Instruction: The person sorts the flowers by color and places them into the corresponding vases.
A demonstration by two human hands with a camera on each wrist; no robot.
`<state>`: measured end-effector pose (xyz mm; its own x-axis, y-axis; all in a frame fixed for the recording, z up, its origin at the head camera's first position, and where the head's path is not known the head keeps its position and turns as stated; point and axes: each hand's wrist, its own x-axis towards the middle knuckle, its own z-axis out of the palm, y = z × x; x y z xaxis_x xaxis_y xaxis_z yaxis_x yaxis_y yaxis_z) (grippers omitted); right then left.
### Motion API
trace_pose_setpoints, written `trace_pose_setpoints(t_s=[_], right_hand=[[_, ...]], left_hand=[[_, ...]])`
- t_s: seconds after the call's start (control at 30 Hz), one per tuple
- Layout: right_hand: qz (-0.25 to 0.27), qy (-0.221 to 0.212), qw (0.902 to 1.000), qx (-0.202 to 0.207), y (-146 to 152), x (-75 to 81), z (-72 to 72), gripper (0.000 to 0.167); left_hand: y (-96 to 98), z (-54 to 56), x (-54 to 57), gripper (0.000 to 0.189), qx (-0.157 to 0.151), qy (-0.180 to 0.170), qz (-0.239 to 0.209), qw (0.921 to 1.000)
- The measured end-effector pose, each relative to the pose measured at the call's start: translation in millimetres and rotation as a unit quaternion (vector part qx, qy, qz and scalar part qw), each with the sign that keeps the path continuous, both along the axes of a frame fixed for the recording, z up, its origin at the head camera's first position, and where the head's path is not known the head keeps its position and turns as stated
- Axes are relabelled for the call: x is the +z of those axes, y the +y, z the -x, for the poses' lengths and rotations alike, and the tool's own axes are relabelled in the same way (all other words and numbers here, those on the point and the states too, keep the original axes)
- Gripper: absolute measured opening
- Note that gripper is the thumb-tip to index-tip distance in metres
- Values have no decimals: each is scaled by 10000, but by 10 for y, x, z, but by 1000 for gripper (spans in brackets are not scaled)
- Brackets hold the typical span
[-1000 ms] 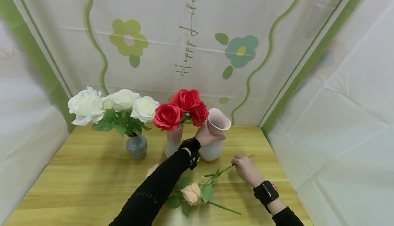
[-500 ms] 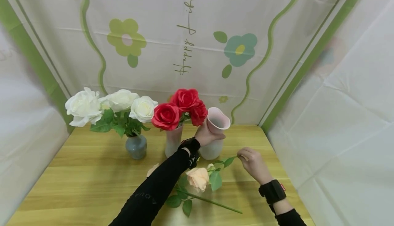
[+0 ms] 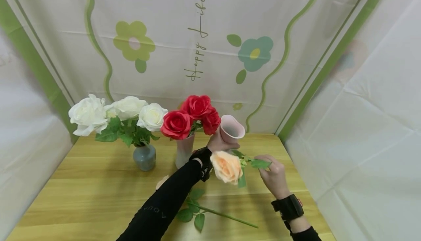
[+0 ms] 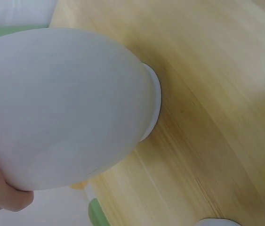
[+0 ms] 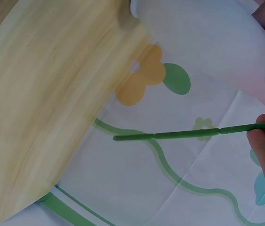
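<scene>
My left hand holds a pale pink and white vase round its neck, and the vase stands upright on the table. In the left wrist view the rounded vase body fills much of the picture. My right hand pinches the stem of a peach rose, whose bloom points left in front of the vase. The right wrist view shows the bare end of its green stem sticking out past the fingers. Another cut rose stem with leaves lies on the table; a peach bloom shows partly behind my left forearm.
Red roses stand in a slim pinkish vase just left of my left hand. Farther left, white roses fill a blue-grey vase. A printed cloth hangs behind the wooden table, with white sheets at both sides.
My right hand has lifted the peach rose off the table, and its bloom has risen up and right to before the vase. My left hand keeps its hold on the vase.
</scene>
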<state>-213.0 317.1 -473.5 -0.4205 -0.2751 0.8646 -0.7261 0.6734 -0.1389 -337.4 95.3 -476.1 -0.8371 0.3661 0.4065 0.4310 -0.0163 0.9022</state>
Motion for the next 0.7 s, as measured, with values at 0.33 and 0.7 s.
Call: trace_pose_setpoints(t_s=[0.33,0.7], right_hand=[[528,181,9984,25,310,-604,355,28],[1801,-387,9798,776,104,-336,225,25]], left_hand=[[-9,-68,93,103,351,-241,577,9974],[-20,-174,210,109,352,-443,547,9969]])
